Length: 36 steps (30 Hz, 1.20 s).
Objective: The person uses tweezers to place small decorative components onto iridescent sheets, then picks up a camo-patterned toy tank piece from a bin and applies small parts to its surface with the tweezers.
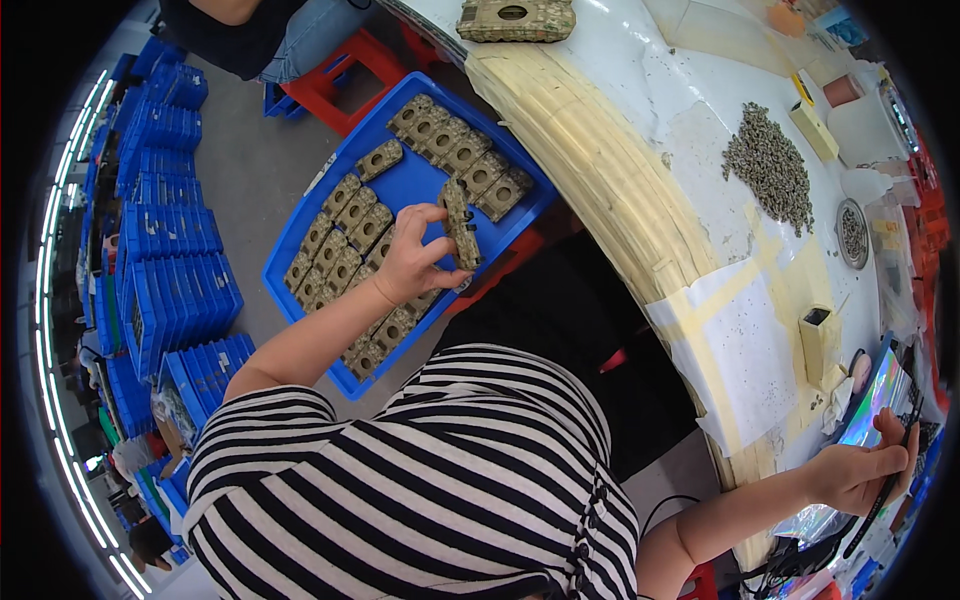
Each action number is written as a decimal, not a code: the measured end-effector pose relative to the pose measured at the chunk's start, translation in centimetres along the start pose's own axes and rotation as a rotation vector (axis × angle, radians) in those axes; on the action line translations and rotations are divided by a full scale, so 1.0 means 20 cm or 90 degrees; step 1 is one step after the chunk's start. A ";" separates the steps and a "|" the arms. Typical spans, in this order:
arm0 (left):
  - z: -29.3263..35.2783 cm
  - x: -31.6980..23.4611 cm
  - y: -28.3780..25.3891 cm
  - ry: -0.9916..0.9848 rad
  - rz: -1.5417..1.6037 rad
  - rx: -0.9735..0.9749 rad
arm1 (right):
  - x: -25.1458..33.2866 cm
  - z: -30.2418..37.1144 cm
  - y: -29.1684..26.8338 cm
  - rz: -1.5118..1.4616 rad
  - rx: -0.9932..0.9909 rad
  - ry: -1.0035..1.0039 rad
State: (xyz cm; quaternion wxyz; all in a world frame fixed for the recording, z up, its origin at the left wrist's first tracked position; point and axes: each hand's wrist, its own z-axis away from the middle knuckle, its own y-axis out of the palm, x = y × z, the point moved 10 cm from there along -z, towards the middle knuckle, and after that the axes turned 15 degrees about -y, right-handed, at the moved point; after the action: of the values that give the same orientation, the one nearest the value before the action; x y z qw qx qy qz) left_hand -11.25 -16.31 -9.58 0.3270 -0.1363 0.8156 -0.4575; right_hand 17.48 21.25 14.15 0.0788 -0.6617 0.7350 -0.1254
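Note:
My left hand (410, 258) grips a camouflage-patterned plastic housing (461, 228) by its edge, thumb and fingers at its two ends. The housing is turned on its side above a blue tray (424, 182). Rows of similar camouflage housings (342, 270), each with a round opening, lie in that tray. Far to the right, my right hand (868, 470) is closed around a long, thin black thing (884, 489), whose kind I cannot make out. Behind that hand lies a shiny, iridescent sheet or bag (872, 408).
A white worktable (690, 160) with a taped, padded edge (610, 150) curves along the right. It bears a pile of small metal parts (770, 165), a round metal dish (852, 235) and cream-coloured blocks (822, 350). Stacked blue trays (180, 290) stand left; a red stool (350, 80) and another person (300, 45) are ahead.

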 end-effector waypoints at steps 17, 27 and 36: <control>-0.07 -0.16 -0.03 0.040 0.013 -0.043 | -0.03 0.01 -0.01 -0.008 -0.020 0.018; -0.04 0.31 0.15 -0.207 -0.099 0.085 | 0.00 0.00 0.00 0.023 -0.010 0.028; -0.02 0.91 0.27 -0.500 -0.423 0.438 | 0.00 0.00 0.00 0.009 -0.009 0.005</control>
State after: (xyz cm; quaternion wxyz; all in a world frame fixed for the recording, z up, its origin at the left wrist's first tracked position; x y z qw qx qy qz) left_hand -24.75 -22.67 -21.50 0.4680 -0.4275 0.3542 -0.6876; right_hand 17.48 21.17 14.16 0.0722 -0.6567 0.7406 -0.1225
